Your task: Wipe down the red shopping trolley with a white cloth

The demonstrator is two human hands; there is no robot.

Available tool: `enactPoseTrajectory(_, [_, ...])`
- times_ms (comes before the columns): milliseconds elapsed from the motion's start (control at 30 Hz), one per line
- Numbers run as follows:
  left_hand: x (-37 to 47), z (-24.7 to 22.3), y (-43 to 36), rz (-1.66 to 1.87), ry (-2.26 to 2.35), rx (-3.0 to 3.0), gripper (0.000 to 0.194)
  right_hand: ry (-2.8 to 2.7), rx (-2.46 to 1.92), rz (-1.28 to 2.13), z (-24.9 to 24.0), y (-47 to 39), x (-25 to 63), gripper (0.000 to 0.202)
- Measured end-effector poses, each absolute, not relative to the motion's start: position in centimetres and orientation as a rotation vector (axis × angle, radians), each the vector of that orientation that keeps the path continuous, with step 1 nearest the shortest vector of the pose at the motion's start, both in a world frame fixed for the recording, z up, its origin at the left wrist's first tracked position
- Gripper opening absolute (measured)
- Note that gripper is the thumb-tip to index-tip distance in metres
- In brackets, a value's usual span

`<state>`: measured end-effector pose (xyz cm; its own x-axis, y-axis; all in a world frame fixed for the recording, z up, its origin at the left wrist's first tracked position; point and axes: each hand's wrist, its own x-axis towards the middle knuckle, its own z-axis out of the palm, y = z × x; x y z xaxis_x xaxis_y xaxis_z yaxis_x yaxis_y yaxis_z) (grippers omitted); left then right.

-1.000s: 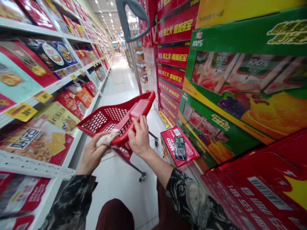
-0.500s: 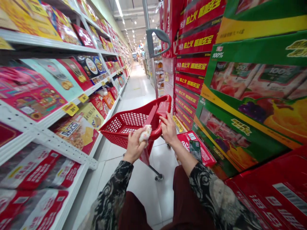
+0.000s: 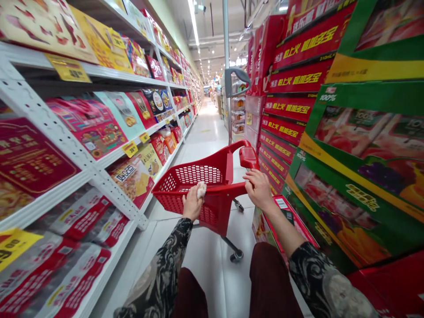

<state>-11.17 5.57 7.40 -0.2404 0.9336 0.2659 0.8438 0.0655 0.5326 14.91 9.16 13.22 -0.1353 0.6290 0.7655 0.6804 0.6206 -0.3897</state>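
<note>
A red plastic shopping cart (image 3: pixel 218 223) with perforated walls stands in front of me, turned so that its side faces me. My left hand (image 3: pixel 192 203) is closed around a crumpled white cloth (image 3: pixel 201 190), held against the near rim of the basket. At the right end of the cart, my right hand (image 3: pixel 259 189) has its fingers curled over the red frame just below the handle (image 3: pixel 248 157). Its thumb side is partly hidden. The cart's basket shows no goods in the part I can see.
White shelves (image 3: pixel 99 187) of packaged snacks line the left. Stacked red drink cartons (image 3: pixel 286 106) and green juice boxes (image 3: pixel 361 145) rise close on the right. A grey pole with a looped handle (image 3: pixel 236 82) stands behind the cart. The tiled aisle (image 3: pixel 207 126) runs away ahead.
The cart has swung round to show more of its side. My left hand with the cloth has slid forward along the rim, away from my right hand. My view has shifted left.
</note>
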Motion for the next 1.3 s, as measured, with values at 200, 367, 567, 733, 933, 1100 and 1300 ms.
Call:
enactPoseTrajectory(200, [-7.4, 11.9, 5.2, 1.304, 1.657, 1.692, 0.053, -1.856, -1.17, -0.122, 14.2, 8.4, 15.0, 0.024])
enactPoseTrajectory(367, [-1.0, 16.7, 4.1, 1.503, 0.863, 1.285, 0.055, -1.956, -0.9, 0.102, 16.0, 4.8, 11.2, 0.053])
enactPoseTrajectory(567, [-2.3, 17.6, 3.2, 1.242, 0.994, 1.449, 0.058, -1.785, -0.775, 0.095, 18.2, 6.5, 13.1, 0.034])
enactPoseTrajectory(733, [-6.7, 12.7, 4.1, 0.79, 2.001, 1.848, 0.056, -1.854, -1.089, -0.179, 18.1, 8.8, 18.0, 0.03])
enactPoseTrajectory(933, [-7.2, 9.7, 4.1, 0.424, 2.104, 2.024, 0.072, -2.197, -0.933, -0.377, 12.0, 6.4, 12.2, 0.028])
enactPoseTrajectory(1100, [-7.8, 9.8, 4.2, 0.36, 2.08, 2.122, 0.076, -2.315, -0.589, -0.456, 9.8, 7.2, 10.0, 0.027])
enactPoseTrajectory(1300, [-8.0, 9.3, 4.0, 0.381, 2.076, 2.16, 0.081, -2.406, -0.45, -0.53, 2.6, 6.9, 11.9, 0.027])
